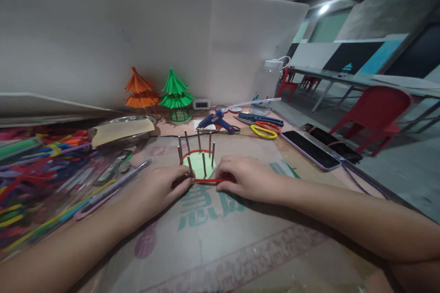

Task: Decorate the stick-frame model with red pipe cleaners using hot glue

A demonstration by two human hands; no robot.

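Observation:
A pale green disc (196, 163) lies on the printed board, with several thin brown sticks (204, 165) standing upright around its edge. A red pipe cleaner (209, 181) runs round the disc's rim and straightens out along the near side. My left hand (172, 182) is closed at the near left edge, fingertips pinching the red strip against the base beside a stick. On the right, my right hand (249, 178) has the strip's other stretch between thumb and fingers. Its far end is hidden under that hand.
Behind stand an orange tiered model (139, 91) and a green one (176, 94). A blue glue gun (220, 121), yellow-handled scissors (264, 132), a phone (311, 150) and a clear bottle (270, 84) sit farther back. Colourful pipe cleaners (30, 178) crowd the left, near a metal tray (137, 136).

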